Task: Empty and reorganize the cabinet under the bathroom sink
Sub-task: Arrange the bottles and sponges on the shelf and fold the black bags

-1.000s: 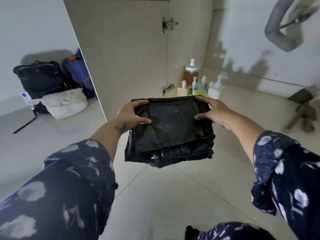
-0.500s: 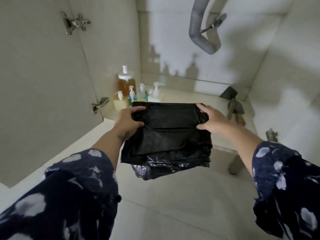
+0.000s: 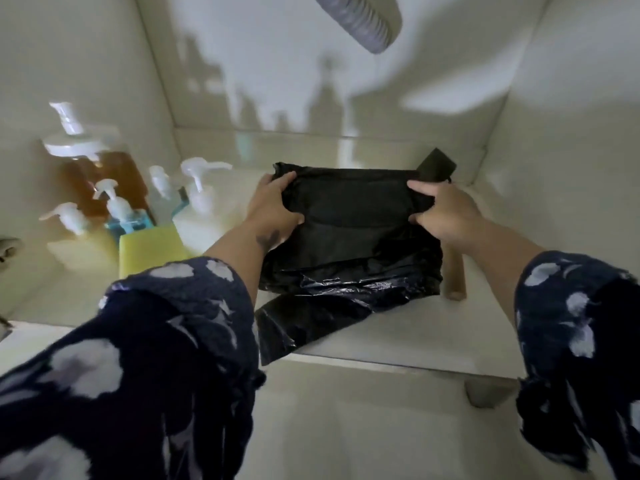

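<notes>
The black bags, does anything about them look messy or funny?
A bit. The folded black bags, held by the left hand and right hand, aren't tidy: one loose flap has slipped out and hangs over the shelf edge. The bottles stand upright, nothing spilled.

Two hands hold a folded stack of black plastic bags (image 3: 349, 230) inside the cabinet. The left hand (image 3: 273, 213) grips its left edge and the right hand (image 3: 445, 216) grips its right edge. A loose bag end hangs over the front of the cabinet floor (image 3: 398, 341). On the left stand pump bottles: a big amber bottle (image 3: 100, 178), a small blue bottle (image 3: 126, 216), a white bottle (image 3: 201, 216). A yellow sponge (image 3: 152, 247) sits in front. A grey pipe (image 3: 363, 19) hangs above. A wooden handle (image 3: 453, 275) lies by the bags.
</notes>
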The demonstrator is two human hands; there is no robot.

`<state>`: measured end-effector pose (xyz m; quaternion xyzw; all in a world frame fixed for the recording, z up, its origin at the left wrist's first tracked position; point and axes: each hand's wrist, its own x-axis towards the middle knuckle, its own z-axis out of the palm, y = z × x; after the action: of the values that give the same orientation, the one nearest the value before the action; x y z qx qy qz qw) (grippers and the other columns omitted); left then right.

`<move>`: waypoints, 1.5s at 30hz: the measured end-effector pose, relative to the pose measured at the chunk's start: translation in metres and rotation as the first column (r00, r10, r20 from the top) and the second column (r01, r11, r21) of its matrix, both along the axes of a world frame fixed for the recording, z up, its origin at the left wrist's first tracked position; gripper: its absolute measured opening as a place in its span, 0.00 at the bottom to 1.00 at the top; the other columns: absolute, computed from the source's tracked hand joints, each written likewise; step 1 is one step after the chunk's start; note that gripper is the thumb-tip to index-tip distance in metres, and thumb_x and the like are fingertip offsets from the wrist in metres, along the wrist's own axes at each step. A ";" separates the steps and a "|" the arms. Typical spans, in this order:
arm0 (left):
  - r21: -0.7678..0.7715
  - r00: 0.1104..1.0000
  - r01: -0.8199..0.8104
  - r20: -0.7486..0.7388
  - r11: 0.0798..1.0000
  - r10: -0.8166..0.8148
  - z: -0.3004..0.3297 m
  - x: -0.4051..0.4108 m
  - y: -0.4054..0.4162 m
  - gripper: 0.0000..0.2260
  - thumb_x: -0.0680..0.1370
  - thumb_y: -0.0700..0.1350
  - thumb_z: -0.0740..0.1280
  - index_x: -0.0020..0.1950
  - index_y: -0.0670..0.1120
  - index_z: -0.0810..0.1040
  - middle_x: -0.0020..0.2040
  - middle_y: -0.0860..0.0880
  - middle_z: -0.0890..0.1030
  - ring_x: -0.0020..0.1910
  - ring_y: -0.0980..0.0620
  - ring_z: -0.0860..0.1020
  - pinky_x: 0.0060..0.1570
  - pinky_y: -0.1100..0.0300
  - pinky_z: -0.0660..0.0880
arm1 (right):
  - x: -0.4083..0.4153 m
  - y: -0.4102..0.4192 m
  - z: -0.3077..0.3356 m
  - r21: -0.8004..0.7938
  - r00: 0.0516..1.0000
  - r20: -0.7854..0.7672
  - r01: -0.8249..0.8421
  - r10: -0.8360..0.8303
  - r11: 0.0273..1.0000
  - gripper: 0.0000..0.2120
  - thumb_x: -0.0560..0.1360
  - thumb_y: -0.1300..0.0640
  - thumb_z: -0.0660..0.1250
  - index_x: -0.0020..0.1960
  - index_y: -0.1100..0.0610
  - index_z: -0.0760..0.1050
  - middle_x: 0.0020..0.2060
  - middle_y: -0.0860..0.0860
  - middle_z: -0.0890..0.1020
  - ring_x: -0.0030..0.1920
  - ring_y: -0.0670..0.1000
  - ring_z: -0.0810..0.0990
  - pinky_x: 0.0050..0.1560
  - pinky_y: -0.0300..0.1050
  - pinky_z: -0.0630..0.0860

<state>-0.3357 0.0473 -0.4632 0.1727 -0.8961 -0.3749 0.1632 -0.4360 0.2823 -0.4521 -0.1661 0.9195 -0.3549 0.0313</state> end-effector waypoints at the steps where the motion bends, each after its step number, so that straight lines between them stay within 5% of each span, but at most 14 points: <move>1: -0.009 0.997 0.034 0.065 0.999 -0.033 -0.013 -0.007 0.001 0.38 0.70 0.37 0.74 0.76 0.46 0.61 0.71 0.44 0.62 0.71 0.47 0.64 0.67 0.65 0.57 | -0.006 0.000 -0.013 0.055 1.000 -0.007 0.000 0.000 0.998 0.31 0.74 0.67 0.68 0.74 0.54 0.64 0.70 0.55 0.69 0.66 0.56 0.70 0.51 0.29 0.63; 4: -0.034 0.971 0.109 0.218 0.993 -0.099 -0.048 -0.020 -0.002 0.43 0.70 0.42 0.76 0.78 0.46 0.55 0.73 0.44 0.58 0.73 0.46 0.60 0.71 0.60 0.55 | -0.021 -0.003 -0.045 0.199 0.999 0.042 0.001 -0.009 0.980 0.32 0.73 0.66 0.69 0.74 0.55 0.64 0.71 0.58 0.68 0.69 0.58 0.68 0.63 0.39 0.65; 10: -0.253 0.892 0.171 0.451 0.952 -0.041 -0.067 -0.036 -0.019 0.33 0.74 0.53 0.71 0.76 0.52 0.61 0.75 0.45 0.53 0.73 0.41 0.56 0.74 0.49 0.56 | -0.042 -0.010 -0.062 0.393 0.986 0.150 -0.121 0.066 0.912 0.28 0.74 0.59 0.70 0.72 0.57 0.67 0.71 0.59 0.66 0.70 0.59 0.67 0.69 0.43 0.62; 13: -0.284 0.919 0.138 0.394 0.949 -0.016 -0.052 -0.034 -0.007 0.31 0.74 0.62 0.65 0.75 0.55 0.63 0.78 0.49 0.47 0.76 0.44 0.48 0.74 0.44 0.52 | -0.045 -0.011 -0.048 0.478 0.990 0.126 -0.121 0.069 0.870 0.28 0.76 0.46 0.65 0.73 0.50 0.65 0.71 0.59 0.63 0.69 0.61 0.66 0.72 0.50 0.62; 17: -0.371 0.914 0.242 0.398 0.897 -0.082 -0.036 -0.011 0.031 0.33 0.77 0.68 0.46 0.78 0.55 0.51 0.79 0.50 0.44 0.78 0.49 0.40 0.74 0.41 0.42 | -0.001 -0.022 -0.035 0.531 0.981 0.076 -0.193 0.181 0.825 0.31 0.77 0.33 0.49 0.76 0.45 0.57 0.77 0.55 0.55 0.76 0.58 0.52 0.75 0.60 0.49; 20: -0.378 0.859 0.300 0.506 0.876 -0.076 -0.055 0.024 0.050 0.34 0.76 0.69 0.42 0.78 0.56 0.45 0.79 0.51 0.42 0.77 0.51 0.38 0.74 0.40 0.40 | 0.043 -0.020 -0.055 0.640 0.975 0.129 -0.223 0.183 0.735 0.31 0.77 0.33 0.41 0.77 0.42 0.48 0.78 0.52 0.48 0.77 0.56 0.43 0.74 0.62 0.40; 28: -0.459 0.840 0.348 0.539 0.817 -0.055 -0.086 0.044 0.046 0.33 0.75 0.70 0.41 0.77 0.59 0.39 0.78 0.52 0.37 0.77 0.51 0.37 0.73 0.39 0.40 | 0.065 -0.014 -0.087 0.656 0.984 -0.006 -0.132 0.180 0.743 0.30 0.78 0.34 0.39 0.77 0.43 0.42 0.78 0.53 0.45 0.77 0.58 0.42 0.74 0.62 0.42; 35: -0.402 0.851 0.370 0.509 0.838 -0.131 -0.049 0.054 0.057 0.30 0.80 0.64 0.46 0.79 0.52 0.48 0.79 0.51 0.46 0.78 0.52 0.41 0.74 0.42 0.41 | 0.087 -0.014 -0.051 0.658 0.985 -0.023 -0.116 0.173 0.744 0.29 0.79 0.36 0.40 0.77 0.45 0.50 0.78 0.52 0.51 0.77 0.57 0.44 0.74 0.63 0.42; 39: -0.316 0.817 0.424 0.538 0.848 -0.208 -0.028 0.088 0.061 0.25 0.80 0.58 0.57 0.75 0.53 0.62 0.77 0.51 0.61 0.77 0.51 0.55 0.74 0.44 0.54 | 0.126 -0.007 -0.023 0.669 0.990 0.013 -0.113 0.140 0.735 0.27 0.80 0.37 0.44 0.75 0.45 0.59 0.77 0.52 0.56 0.77 0.56 0.47 0.73 0.63 0.45; 45: -0.205 0.792 0.441 0.546 0.874 -0.271 0.024 0.140 0.068 0.20 0.80 0.53 0.60 0.71 0.53 0.69 0.71 0.50 0.70 0.71 0.49 0.67 0.68 0.54 0.65 | 0.180 -0.002 0.029 0.619 0.987 0.116 -0.158 0.109 0.770 0.22 0.79 0.41 0.55 0.71 0.46 0.68 0.68 0.49 0.72 0.68 0.54 0.69 0.69 0.55 0.65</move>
<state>-0.1960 0.1152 -0.4389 0.0607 -0.9721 -0.1897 -0.1237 -0.2555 0.2800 -0.4228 -0.1978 0.9691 -0.0323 0.1435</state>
